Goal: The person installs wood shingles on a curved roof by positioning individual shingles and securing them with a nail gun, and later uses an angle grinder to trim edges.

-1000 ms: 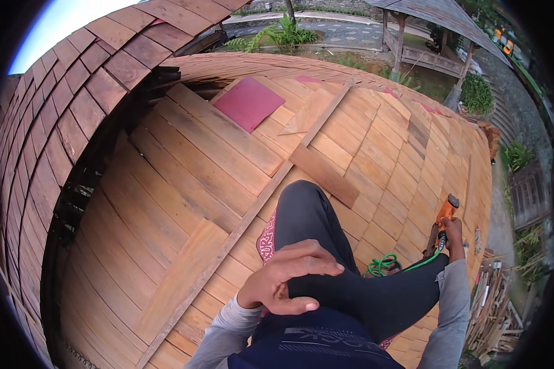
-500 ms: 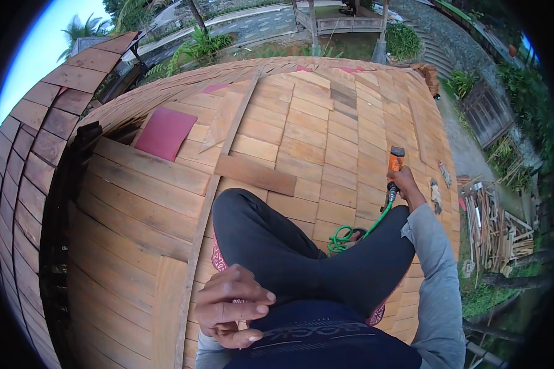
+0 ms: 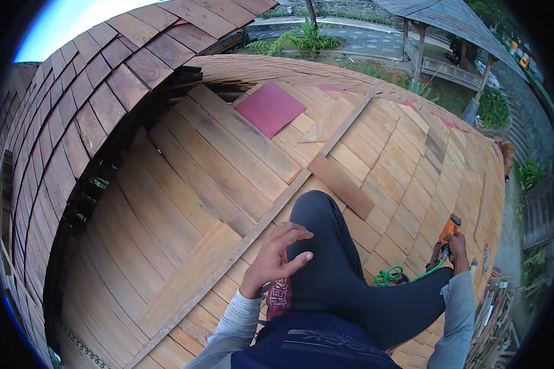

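My right hand (image 3: 454, 244) is wrapped round the grip of an orange air nail gun (image 3: 449, 227), held over my bent leg on the right. From its handle a green coiled hose (image 3: 390, 275) trails to the shingles by my foot. My left hand (image 3: 281, 255) hovers beside my other knee, with thumb and fingers apart and nothing between them. Under it runs a long narrow wooden batten (image 3: 252, 236), laid slantwise over the roof. Beyond my knee a loose brown board (image 3: 341, 186) lies across the wooden shingles (image 3: 406, 190).
A pinkish-red sheet (image 3: 269, 109) lies near the top of the roof. To the left, a dark gap separates it from a darker shingled roof (image 3: 108, 80). A pale plank (image 3: 194, 273) rests left of the batten. Scrap wood (image 3: 495, 323) is piled on the ground below, right.
The view has swung left, so the roof appears shifted right and turned. My left hand has moved out from my chest to beside the knee, its fingers spreading. The nail gun stays in my right hand.
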### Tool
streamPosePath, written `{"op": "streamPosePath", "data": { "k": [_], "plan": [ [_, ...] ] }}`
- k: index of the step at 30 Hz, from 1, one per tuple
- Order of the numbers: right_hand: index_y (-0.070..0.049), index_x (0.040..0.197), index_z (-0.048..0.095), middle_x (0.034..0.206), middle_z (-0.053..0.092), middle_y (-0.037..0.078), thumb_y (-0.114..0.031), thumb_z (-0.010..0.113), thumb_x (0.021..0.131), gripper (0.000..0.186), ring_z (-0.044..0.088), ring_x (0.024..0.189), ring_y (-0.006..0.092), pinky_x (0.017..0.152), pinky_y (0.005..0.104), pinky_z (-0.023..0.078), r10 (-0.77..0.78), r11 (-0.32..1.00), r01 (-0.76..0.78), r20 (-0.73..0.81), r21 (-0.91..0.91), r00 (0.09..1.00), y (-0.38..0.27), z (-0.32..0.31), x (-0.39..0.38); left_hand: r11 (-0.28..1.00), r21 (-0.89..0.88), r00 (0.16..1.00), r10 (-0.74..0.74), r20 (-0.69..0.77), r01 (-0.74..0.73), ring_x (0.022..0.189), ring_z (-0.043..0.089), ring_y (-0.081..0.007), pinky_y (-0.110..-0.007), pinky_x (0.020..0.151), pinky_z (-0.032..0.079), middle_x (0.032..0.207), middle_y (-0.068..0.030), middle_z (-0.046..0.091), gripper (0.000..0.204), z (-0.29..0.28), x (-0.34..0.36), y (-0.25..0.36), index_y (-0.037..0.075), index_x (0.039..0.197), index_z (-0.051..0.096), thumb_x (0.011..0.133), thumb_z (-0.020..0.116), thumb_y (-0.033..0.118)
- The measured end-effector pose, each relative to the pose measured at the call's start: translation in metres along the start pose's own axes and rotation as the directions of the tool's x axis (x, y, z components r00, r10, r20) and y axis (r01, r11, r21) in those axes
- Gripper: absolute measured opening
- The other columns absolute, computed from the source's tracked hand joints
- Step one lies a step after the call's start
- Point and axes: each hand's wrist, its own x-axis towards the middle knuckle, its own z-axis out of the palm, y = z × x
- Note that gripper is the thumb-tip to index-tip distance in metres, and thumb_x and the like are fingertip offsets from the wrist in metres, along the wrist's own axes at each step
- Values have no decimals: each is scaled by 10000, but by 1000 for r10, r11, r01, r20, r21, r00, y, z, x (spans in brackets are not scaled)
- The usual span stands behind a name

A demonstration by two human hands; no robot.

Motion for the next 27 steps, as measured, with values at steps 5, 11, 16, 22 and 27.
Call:
{"op": "streamPosePath", "data": {
  "k": [5, 11, 16, 22, 27],
  "plan": [
    [3, 1182, 484, 769, 614, 110, -4, 614, 846, 360, 621, 561, 221, 501, 368, 573, -20, 998, 17, 41, 66, 999, 13, 2, -11, 987, 160, 1000, 25, -18, -21, 1154, 600, -324, -442, 1011, 466, 1251, -134, 637, 425, -3, -21, -39, 53, 1216, 683, 869, 777, 278],
    [12, 1250, 512, 844, 636, 106, -21, 644, 909, 367, 677, 650, 250, 516, 363, 579, 10, 996, -12, 21, 84, 1000, 34, -21, 7, 943, 333, 999, 30, -22, -21, 1248, 552, -369, -454, 1054, 434, 1396, -166, 561, 514, 4, -16, -51, 70, 1323, 630, 907, 744, 349],
    [-77, 1137, 496, 750, 564, 75, 31, 639, 833, 353, 616, 585, 196, 461, 343, 538, -150, 987, 154, -64, 54, 987, -9, -24, 0, 951, 307, 961, 61, -270, 26, 1271, 565, -397, -471, 1082, 452, 1416, -216, 550, 539, 49, 6, -75, 33, 1347, 601, 876, 798, 206],
    [-25, 1350, 607, 1108, 674, 169, -101, 780, 778, 602, 690, 886, 260, 725, 391, 577, 40, 986, -66, -164, -153, 986, -71, 38, -42, 920, 287, 928, -166, -335, 268, 1148, 604, -382, -457, 968, 503, 1351, -231, 613, 497, 40, -77, -181, -48, 1351, 589, 1061, 524, 350],
    [-46, 1349, 621, 1097, 699, 175, -131, 755, 794, 577, 716, 858, 249, 718, 387, 591, -90, 996, 75, -365, -56, 927, 1, -62, -74, 892, 444, 996, -60, -69, 84, 1080, 611, -349, -446, 908, 501, 1356, -214, 618, 442, 124, -80, -175, -31, 1363, 593, 1040, 541, 267]
  ]
}}
